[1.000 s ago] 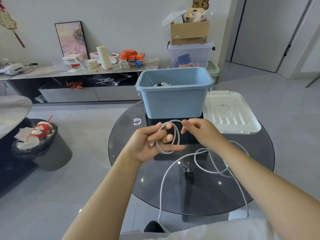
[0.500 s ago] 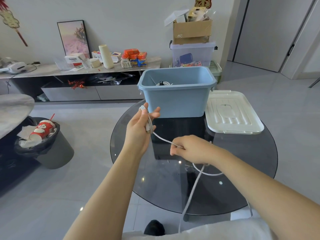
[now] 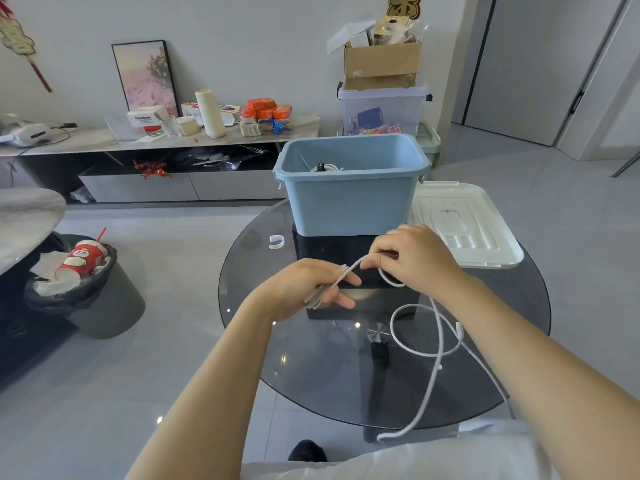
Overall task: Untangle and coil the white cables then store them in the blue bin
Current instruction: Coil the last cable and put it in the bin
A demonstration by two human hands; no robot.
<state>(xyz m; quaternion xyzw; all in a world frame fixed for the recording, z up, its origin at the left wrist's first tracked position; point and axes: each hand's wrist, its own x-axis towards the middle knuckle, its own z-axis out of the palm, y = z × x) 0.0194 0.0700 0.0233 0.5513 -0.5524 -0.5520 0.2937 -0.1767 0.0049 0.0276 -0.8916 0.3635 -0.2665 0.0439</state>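
Change: right hand [image 3: 414, 259] rose from the counter to lay another loop beside left hand [image 3: 304, 289].
Fingers: left fingers curled round gathered loops of thin white cable [image 3: 438, 327]; right pinched the strand.
Cable: long tail lay across the round dark glass counter [image 3: 263, 341].
Progress: partly coiled; one coil already inside the blue plastic bin [image 3: 349, 199].

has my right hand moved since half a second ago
Yes. The right hand has gone up and away from me: it was well short of the blue bin, and now it pinches the white cable just below the bin's base.

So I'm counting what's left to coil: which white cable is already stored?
The coiled white cable inside the blue bin; the other cable is gripped by both hands and trails loose over the glass table.
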